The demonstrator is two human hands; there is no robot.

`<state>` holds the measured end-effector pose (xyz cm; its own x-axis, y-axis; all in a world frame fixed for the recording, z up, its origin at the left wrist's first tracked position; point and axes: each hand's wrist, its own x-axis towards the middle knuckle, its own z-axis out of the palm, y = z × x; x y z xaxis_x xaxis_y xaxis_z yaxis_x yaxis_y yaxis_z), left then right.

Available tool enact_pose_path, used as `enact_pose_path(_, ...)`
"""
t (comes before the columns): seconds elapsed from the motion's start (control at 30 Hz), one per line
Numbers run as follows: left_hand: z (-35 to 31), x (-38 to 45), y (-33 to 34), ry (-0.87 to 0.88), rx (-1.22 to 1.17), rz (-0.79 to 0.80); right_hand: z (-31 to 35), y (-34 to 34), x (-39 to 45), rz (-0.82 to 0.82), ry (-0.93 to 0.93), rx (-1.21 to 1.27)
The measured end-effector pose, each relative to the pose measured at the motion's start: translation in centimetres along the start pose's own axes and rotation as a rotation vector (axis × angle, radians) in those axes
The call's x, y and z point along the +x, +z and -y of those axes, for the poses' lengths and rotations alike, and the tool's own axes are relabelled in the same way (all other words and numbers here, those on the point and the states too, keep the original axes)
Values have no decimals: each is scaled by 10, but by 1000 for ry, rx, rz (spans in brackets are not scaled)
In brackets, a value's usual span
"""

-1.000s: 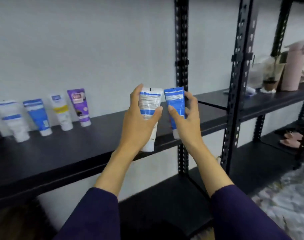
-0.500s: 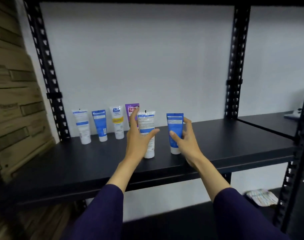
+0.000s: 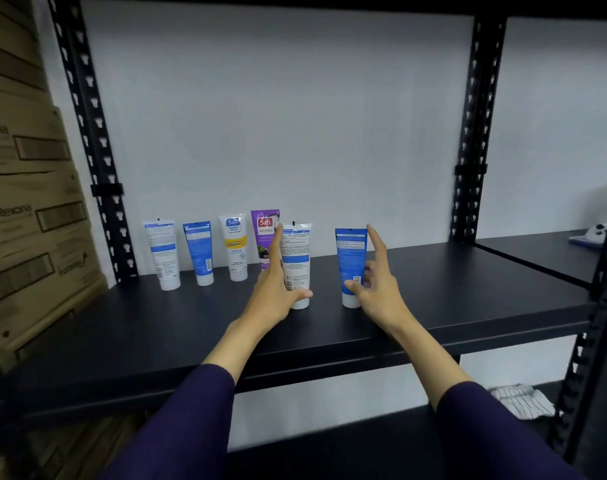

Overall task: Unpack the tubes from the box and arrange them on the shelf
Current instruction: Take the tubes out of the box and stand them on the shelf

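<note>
A white tube (image 3: 296, 258) stands cap-down on the black shelf (image 3: 468, 289). My left hand (image 3: 274, 292) grips it, thumb across its lower front and index finger up its left edge. To its right a blue tube (image 3: 350, 261) stands cap-down. My right hand (image 3: 374, 289) has its thumb against the tube's lower front, while its straight index finger is just off the right edge. Behind, along the wall, stand a white tube (image 3: 163, 254), a blue tube (image 3: 199, 252), a white and yellow tube (image 3: 235, 247) and a purple tube (image 3: 264, 230), partly hidden by my left hand.
Stacked cardboard boxes (image 3: 25, 209) rise at the left beside a black upright (image 3: 87, 133). Another upright (image 3: 475, 133) stands at the right. On the neighbouring shelf lies a white and blue item (image 3: 593, 235). A striped cloth (image 3: 520, 400) lies low at the right.
Both tubes went from mid-air down onto the shelf, cap-down. The view swung left to face the row of tubes. The right hand's fingers have loosened from the blue tube.
</note>
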<state>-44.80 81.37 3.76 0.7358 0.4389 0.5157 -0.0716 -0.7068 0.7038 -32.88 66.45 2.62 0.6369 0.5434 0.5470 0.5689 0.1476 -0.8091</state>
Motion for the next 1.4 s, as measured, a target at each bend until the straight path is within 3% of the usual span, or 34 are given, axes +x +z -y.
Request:
enact_pose_path(0.37,35,77,38,-27,40,-44,-48,15,81,22,28,-103)
enact_pose_path(0.63,61,106,54,-48,61,-115,-76,22,118,88,233,-144)
enact_pose_path(1.4,71,110,53,-82,207,-157,-74,24,123,75,242,-140)
